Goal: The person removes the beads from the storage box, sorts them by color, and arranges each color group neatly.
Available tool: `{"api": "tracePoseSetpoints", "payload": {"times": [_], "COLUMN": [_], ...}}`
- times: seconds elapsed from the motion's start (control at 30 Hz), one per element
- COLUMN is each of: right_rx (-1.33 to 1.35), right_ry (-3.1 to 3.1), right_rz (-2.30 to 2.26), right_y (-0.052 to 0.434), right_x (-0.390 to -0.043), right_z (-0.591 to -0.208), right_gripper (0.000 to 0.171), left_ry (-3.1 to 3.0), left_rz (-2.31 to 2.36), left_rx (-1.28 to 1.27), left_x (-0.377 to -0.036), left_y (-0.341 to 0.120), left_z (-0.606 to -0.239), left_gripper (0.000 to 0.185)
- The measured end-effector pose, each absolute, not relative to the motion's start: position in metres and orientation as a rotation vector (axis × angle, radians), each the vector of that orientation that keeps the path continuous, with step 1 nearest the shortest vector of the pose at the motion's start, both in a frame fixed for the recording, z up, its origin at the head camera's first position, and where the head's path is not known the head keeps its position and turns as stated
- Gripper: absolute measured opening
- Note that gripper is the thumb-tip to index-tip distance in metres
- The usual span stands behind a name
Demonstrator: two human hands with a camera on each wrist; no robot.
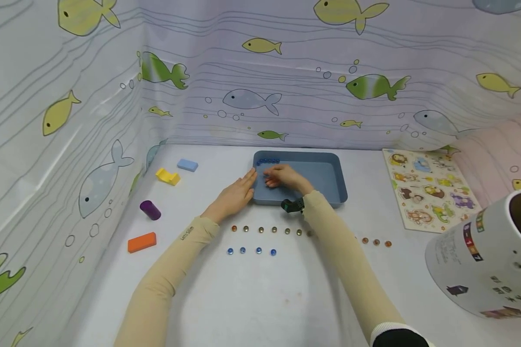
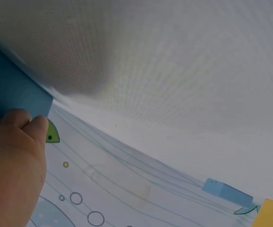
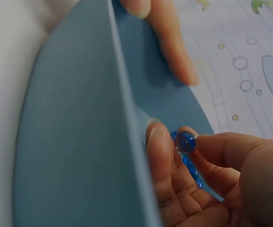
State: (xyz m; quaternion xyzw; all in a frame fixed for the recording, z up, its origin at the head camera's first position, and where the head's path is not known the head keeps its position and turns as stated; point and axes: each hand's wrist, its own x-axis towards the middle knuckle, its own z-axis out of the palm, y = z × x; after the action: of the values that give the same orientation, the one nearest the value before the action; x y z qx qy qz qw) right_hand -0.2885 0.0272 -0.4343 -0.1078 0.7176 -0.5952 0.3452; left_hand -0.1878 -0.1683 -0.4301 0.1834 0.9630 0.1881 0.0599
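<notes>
My right hand [image 1: 284, 176] is over the left part of a shallow blue-grey tray [image 1: 323, 176]. Its thumb and index finger pinch a clear blue marble [image 3: 185, 142], seen closely in the right wrist view. Behind that marble, a row of blue marbles [image 1: 269, 161] lies along the tray's far left edge. My left hand [image 1: 236, 195] rests against the tray's left side, fingers fairly straight. In the left wrist view only part of the left hand [image 2: 16, 156] shows, beside the tray wall [image 2: 13, 80].
On the table in front lie a row of brownish marbles [image 1: 261, 230], several blue marbles [image 1: 258, 250] and orange ones [image 1: 376, 242]. Left are blue [image 1: 187, 165], yellow [image 1: 168, 177], purple [image 1: 150, 210] and orange blocks [image 1: 142, 242]. Right are a sticker sheet [image 1: 434, 190] and white cylinder [image 1: 473, 265].
</notes>
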Motion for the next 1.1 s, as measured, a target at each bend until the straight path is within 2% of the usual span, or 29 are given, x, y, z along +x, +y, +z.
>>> {"api": "tracePoseSetpoints", "payload": {"times": [0.57,0.8,1.0,1.1], "right_rx": [-0.255,-0.377,-0.408,-0.429], "right_ry": [1.841,1.721,1.629,1.59], "right_rz": [-1.582,-1.679,-1.708,-1.711], "right_y": [0.059,0.078,0.094,0.1], "right_x": [-0.271,-0.25,-0.225,-0.211], "right_z": [-0.416,-0.402,-0.392,-0.391], "right_gripper": [0.041,0.045,0.023,0.019], "left_ry": [2.923,2.926,2.922,2.925], "left_rz": [0.565,0.563,0.563,0.558], "left_rx": [0.55,0.548,0.544,0.551], "left_x": [-0.188,-0.187,-0.186,-0.186], "left_y": [-0.168,-0.167,-0.166,-0.165], "left_z": [-0.431,-0.429,-0.428,-0.428], "left_gripper": [0.056,0.056,0.056,0.056]}}
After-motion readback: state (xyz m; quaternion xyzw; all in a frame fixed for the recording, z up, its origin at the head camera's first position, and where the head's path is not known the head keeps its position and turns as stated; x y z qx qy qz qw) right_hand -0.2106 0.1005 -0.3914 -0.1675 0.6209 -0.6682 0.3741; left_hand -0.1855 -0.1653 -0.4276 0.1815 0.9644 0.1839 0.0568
